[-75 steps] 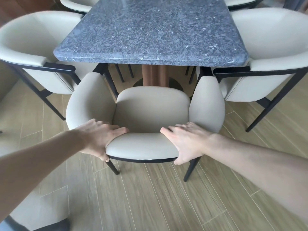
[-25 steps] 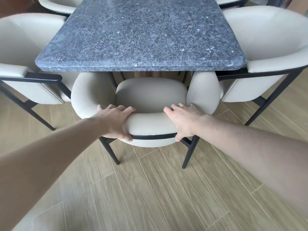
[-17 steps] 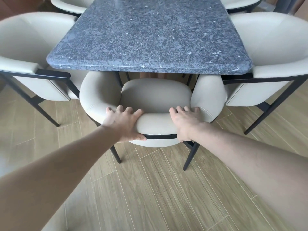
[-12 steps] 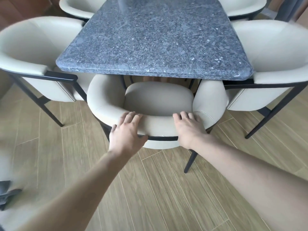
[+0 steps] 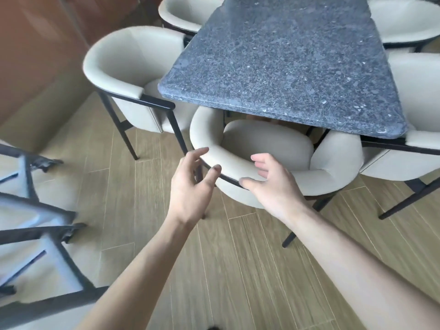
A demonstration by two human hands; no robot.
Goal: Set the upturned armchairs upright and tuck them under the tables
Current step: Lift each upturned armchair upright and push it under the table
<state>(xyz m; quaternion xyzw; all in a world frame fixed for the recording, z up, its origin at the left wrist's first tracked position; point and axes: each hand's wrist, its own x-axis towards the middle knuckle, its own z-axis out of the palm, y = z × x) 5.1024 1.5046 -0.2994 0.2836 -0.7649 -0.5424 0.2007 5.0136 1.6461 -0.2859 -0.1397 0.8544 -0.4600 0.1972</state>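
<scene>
A cream armchair [image 5: 266, 144] with black legs stands upright, its seat tucked under the near end of the grey speckled table [image 5: 285, 58]. My left hand [image 5: 190, 186] hovers just off the chair's curved back, fingers loosely spread and holding nothing. My right hand [image 5: 271, 182] is also lifted off the backrest, fingers relaxed. At the left edge black legs and pale undersides of upturned armchairs [image 5: 35, 234] show, blurred.
More cream armchairs stand round the table: one at the left [image 5: 128, 67], one at the right [image 5: 416, 148], others at the far end [image 5: 183, 13]. A brown wall panel [image 5: 35, 44] rises at the left. Wood-plank floor [image 5: 238, 270] lies beneath me.
Both hands pushed the armchair in under the table, then let go of its backrest. The view has swung left, bringing the upturned chairs' legs into sight.
</scene>
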